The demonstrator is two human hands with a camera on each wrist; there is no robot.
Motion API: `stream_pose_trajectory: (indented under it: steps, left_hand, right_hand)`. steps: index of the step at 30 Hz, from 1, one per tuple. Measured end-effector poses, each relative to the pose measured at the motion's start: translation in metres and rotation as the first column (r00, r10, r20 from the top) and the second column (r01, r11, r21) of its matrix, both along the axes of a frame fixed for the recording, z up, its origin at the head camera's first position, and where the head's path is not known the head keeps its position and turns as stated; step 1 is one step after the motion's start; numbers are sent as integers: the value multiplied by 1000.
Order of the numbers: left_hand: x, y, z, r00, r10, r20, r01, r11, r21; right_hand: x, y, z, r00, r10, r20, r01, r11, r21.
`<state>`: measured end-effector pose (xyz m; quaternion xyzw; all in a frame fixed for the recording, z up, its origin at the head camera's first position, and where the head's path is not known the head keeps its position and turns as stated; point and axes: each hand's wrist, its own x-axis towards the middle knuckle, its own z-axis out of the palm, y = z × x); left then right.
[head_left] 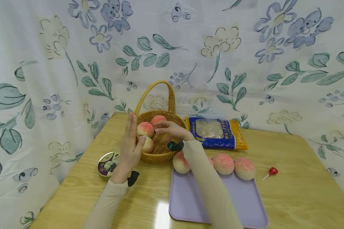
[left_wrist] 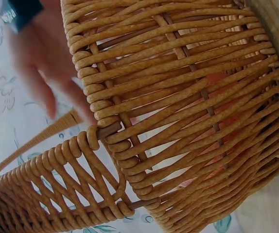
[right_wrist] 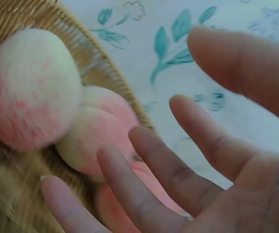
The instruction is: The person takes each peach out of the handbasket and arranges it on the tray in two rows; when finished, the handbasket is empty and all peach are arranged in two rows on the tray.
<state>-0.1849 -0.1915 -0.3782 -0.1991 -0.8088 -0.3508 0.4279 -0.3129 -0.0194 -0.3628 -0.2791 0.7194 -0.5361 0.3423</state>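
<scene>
A wicker basket (head_left: 160, 156) with a tall handle holds three peaches, one of them a pink and cream peach (head_left: 145, 129). At the basket's left rim is my left hand (head_left: 131, 144), fingers straight and pointing up. My right hand (head_left: 172, 129) hovers over the basket with fingers spread and loosely bent, holding nothing. In the right wrist view, the peaches (right_wrist: 32, 90) lie against the basket wall, beyond my fingertips. The left wrist view shows the woven side (left_wrist: 188, 111) of the basket close up.
A lilac tray (head_left: 186, 200) carries several peaches (head_left: 224, 164) along its far edge, partly behind my right sleeve. Behind it lies a blue and yellow food bag (head_left: 215, 133). A red lollipop (head_left: 273, 171) is at right, a round tin (head_left: 107, 163) at left. A floral curtain (head_left: 189, 63) backs the table.
</scene>
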Motion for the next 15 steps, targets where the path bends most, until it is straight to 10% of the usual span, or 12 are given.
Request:
stream_pose_trajectory:
  steps: [15]
  left_hand:
    - [0, 2, 0, 999, -45, 31, 44, 999, 24]
  right_hand:
    - [0, -48, -26, 975, 178, -134, -147, 965, 217]
